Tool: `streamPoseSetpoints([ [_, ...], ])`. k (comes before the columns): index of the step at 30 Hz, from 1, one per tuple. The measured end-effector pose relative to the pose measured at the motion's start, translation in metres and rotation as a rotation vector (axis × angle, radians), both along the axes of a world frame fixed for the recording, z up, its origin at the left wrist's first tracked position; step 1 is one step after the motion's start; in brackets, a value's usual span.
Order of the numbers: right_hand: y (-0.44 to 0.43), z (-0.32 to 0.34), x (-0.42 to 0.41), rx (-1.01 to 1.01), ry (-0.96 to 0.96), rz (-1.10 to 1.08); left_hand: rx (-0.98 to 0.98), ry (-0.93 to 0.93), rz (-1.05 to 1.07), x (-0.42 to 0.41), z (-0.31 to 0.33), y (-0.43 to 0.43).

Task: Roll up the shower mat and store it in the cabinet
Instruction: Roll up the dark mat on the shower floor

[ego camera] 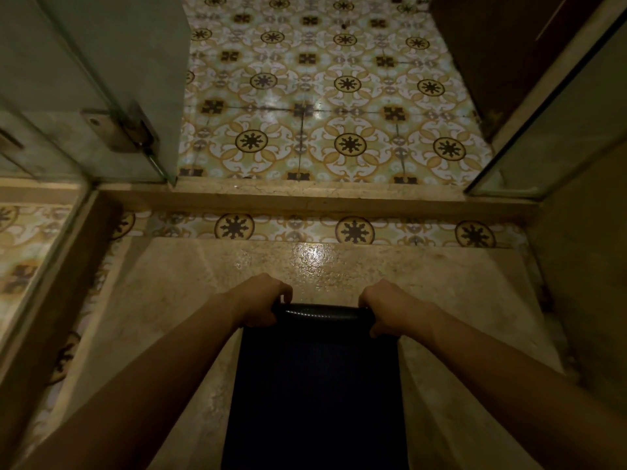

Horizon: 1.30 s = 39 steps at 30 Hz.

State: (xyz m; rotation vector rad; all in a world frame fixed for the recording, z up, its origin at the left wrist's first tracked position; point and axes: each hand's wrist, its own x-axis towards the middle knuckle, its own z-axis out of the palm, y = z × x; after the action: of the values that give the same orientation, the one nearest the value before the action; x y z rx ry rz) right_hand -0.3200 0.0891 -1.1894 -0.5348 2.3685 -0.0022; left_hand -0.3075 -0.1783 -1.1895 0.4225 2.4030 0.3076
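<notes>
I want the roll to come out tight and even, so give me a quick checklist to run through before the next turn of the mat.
1. Left hand on the roll's left end: ok.
2. Right hand on the roll's right end: ok.
3. Rolled edge straight across the shower mat: ok.
4. Flat part of the mat free of wrinkles: cannot tell, too dark.
5. Stone floor around the mat free of obstacles: ok.
6. Cabinet ready to receive it: cannot tell.
</notes>
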Motion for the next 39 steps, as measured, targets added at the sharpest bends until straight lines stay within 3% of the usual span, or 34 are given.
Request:
streamPoseSetpoints([
  [3,0.002,0.001,-0.005,-0.018,-0.044,-0.001,0.022,-0.025,-0.007,-0.002,-0.003,-0.005],
  [11,0.0,-0.006,0.004,-0.009,-0.013,-0.012,-0.064,0.126,-0.125,0.01,-0.013,0.001],
  [20,0.001,0.002,-0.01,-0.005,-0.028,0.09,-0.117,0.004,-0.214,-0.008,-0.002,0.0],
  [29,0.008,0.007,-0.059,-0.071,0.266,0.047,-0.153,0.307,-0.121,-0.05,-0.004,0.007],
  [39,0.015,-0.005,-0.058,-0.086,0.314,0.118,-0.081,0.419,0.008,-0.042,-0.025,0.005],
])
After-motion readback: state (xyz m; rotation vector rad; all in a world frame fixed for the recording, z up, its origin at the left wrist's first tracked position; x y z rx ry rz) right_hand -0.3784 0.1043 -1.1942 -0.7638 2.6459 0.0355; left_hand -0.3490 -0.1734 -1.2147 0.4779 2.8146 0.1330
